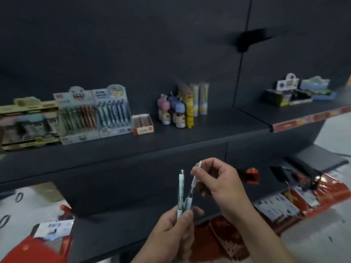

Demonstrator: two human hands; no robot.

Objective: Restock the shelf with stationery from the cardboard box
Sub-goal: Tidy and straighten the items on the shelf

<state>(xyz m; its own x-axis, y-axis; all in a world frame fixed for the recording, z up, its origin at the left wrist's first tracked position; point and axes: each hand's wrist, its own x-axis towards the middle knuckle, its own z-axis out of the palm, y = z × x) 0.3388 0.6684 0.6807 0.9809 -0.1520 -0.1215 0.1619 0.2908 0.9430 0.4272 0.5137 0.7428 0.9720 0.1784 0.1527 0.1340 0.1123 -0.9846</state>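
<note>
**Two slick pens crossed in one grip: a drop is the risk**

If I pull the slim pen away too fast, I judge it could drag its neighbour out of my left fingers. Both barrels look smooth and round.

Ahead runs the long matte black shelf (190, 133). On its left part stands a printed card display box of blue and mint pens (112, 112), slanted in rows, probably where these go. I cannot make out the cardboard box.

My left hand (171, 224) curls round the lower end of a pale mint plastic pen (180, 188) with a shiny metal clicker. My right hand (218, 179) pinches the top of a slimmer clear-barrelled pen (191, 188).
</note>
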